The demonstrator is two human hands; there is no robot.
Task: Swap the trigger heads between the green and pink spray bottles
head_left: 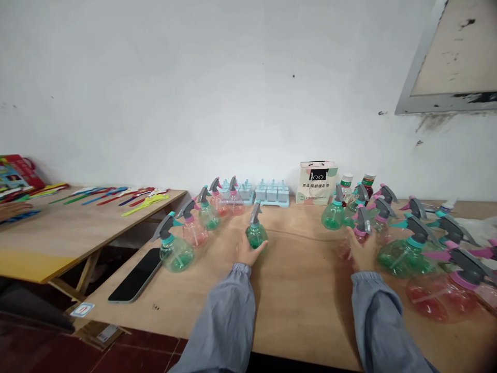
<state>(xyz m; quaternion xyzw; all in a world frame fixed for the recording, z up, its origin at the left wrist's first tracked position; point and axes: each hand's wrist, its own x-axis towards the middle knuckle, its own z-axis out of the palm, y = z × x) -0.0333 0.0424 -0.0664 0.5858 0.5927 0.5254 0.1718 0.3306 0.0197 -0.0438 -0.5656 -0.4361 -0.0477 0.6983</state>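
My left hand (246, 250) is wrapped round a green spray bottle (257, 234) with a grey trigger head, which stands upright on the wooden table (295, 290). Further right, my right hand (361, 248) grips a pink spray bottle (363, 228) with a grey trigger and pink collar, at the edge of a crowd of bottles. Both arms wear grey sleeves.
A row of several green and pink spray bottles (176, 248) stands left of my hands, a dense cluster (419, 248) to the right. A phone (135, 277) lies near the table's left edge. Blue ice-lolly moulds (272, 194) and a paper bag (316, 182) stand by the wall. A second table (58, 233) carries coloured utensils.
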